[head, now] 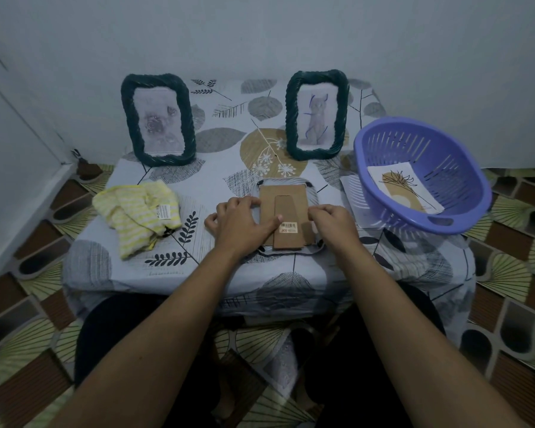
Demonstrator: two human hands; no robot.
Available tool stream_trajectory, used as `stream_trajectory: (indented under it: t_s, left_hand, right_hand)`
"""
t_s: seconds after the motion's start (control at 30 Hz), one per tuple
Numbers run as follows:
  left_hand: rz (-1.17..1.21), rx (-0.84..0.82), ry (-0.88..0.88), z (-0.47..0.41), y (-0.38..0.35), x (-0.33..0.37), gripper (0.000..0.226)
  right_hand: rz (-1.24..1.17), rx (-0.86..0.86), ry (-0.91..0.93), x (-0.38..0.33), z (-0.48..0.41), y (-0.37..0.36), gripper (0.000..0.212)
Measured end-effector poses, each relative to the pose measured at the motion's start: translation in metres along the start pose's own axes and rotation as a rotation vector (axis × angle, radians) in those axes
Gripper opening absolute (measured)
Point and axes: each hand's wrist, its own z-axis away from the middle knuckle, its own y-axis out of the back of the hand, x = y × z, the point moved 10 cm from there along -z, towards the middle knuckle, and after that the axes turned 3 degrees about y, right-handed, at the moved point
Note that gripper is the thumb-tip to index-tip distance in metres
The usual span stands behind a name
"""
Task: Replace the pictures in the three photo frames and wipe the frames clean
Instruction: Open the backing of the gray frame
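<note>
The face-down frame [286, 196] is lying mid-bench [229, 118], cardboard back up. The left hand [238, 217] is curling its fingers over the frame's nine o'clock edge, thumb lying across the back. The right hand [334, 220] is pinching the three o'clock edge. The flower frame [158, 118] is standing at eleven o'clock and the cat frame [317, 115] at one. The yellow cloth [136, 214] is lying at nine, the purple basket [362, 149] at two.

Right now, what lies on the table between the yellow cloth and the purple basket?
The head view shows a frame face down between cloth and basket, left hand and right hand gripping its sides.
</note>
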Motion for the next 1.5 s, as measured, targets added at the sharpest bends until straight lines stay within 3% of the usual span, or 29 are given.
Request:
stream_trajectory:
  t_s: [0.27, 0.4, 0.5, 0.6, 0.73, 0.87, 1.0, 1.1, 1.17, 1.3, 1.5]
  left_hand:
    - [0.017, 0.009, 0.000, 0.001, 0.001, 0.001, 0.062]
    - [0.054, 0.002, 0.001, 0.002, 0.003, 0.001, 0.051]
    - [0.077, -0.008, 0.006, 0.001, 0.004, 0.001, 0.043]
    - [0.097, -0.022, 0.014, 0.002, 0.003, 0.001, 0.042]
    - [0.097, -0.034, 0.017, 0.003, 0.005, 0.001, 0.045]
    - [0.130, -0.057, 0.024, 0.006, 0.006, 0.003, 0.044]
    - [0.285, -0.033, 0.062, 0.008, 0.018, -0.002, 0.044]
    - [0.659, -0.033, 0.092, 0.008, 0.031, -0.011, 0.057]
    - [0.780, -0.042, 0.141, 0.009, 0.037, -0.021, 0.049]
    - [0.697, 0.005, 0.185, 0.007, 0.049, -0.050, 0.049]
    - [0.387, 0.082, 0.170, 0.010, 0.072, -0.079, 0.053]
  right_hand:
    - [-0.112, 0.007, -0.067, 0.000, -0.002, 0.004, 0.028]
    - [-0.243, -0.011, -0.074, -0.005, -0.004, 0.004, 0.044]
    - [-0.190, 0.006, 0.018, -0.016, -0.005, 0.003, 0.025]
    - [-0.128, 0.033, 0.064, -0.022, -0.005, 0.004, 0.032]
    - [-0.131, -0.013, 0.139, -0.037, -0.003, -0.005, 0.011]
    - [-0.222, -0.025, 0.159, -0.042, -0.003, -0.011, 0.015]
    - [-0.359, -0.035, 0.160, -0.051, 0.002, -0.013, 0.015]
    - [-0.385, -0.045, 0.187, -0.058, 0.006, -0.024, 0.018]
    - [-0.337, -0.035, 0.208, -0.060, 0.008, -0.035, 0.021]
    - [-0.162, -0.058, 0.191, -0.060, 0.011, -0.063, 0.022]
    - [0.430, -0.135, 0.263, -0.075, 0.025, -0.103, 0.033]
